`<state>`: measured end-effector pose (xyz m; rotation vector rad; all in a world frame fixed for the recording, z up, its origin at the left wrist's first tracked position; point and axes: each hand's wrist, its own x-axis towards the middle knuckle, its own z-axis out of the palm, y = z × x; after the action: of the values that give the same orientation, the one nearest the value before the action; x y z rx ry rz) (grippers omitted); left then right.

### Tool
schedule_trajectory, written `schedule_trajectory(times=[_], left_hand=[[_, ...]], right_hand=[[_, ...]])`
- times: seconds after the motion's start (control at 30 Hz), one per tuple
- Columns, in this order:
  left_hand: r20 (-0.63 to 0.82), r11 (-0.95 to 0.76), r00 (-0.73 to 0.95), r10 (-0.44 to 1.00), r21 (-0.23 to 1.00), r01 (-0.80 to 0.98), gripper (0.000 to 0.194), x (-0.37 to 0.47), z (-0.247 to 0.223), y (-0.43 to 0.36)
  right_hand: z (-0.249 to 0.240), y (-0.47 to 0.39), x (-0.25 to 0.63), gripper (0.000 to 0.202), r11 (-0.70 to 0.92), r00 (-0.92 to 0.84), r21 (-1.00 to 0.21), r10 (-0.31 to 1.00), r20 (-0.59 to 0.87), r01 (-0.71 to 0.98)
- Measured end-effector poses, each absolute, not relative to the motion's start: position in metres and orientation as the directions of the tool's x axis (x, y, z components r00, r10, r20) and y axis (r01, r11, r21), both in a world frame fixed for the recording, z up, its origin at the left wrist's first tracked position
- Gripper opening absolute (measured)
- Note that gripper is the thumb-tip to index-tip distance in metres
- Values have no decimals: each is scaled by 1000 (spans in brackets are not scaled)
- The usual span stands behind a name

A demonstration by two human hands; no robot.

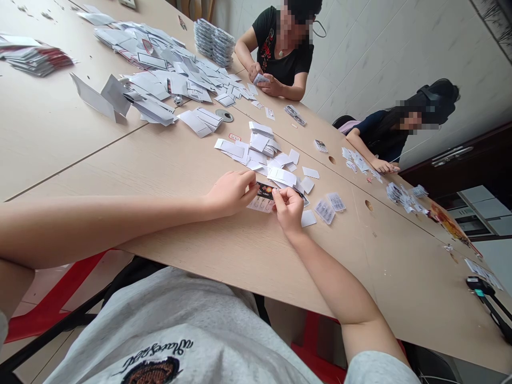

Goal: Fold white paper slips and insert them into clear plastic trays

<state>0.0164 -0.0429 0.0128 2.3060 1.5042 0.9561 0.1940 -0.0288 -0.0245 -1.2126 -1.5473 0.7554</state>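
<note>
Between my two hands is a small packet of fish hooks (261,204), with a black printed top and a clear lower part where curved hooks show. My left hand (232,193) pinches its left edge, fingers closed. On its right edge my right hand (289,210) grips with thumb and fingers. Just beyond the packet lies a loose pile of small white cards (264,143), some folded and some stacked. Two clear boxes with small dark pieces (325,211) rest to the right of my right hand.
A large heap of white cards (160,69) spreads over the table (192,240) at the far left. Stacked packs (214,42) stand behind it. Two people (288,53) (388,128) sit across, handling small items. A black-handled tool (490,304) lies at the right.
</note>
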Motion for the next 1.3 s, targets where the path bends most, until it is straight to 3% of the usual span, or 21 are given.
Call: schedule_trajectory(times=[1.3], left_hand=[[409,-450,260,875,486,749,17,17,11,-43]], right_hand=[[-24,-29,193,35,319,-2,-879,940,340,354]])
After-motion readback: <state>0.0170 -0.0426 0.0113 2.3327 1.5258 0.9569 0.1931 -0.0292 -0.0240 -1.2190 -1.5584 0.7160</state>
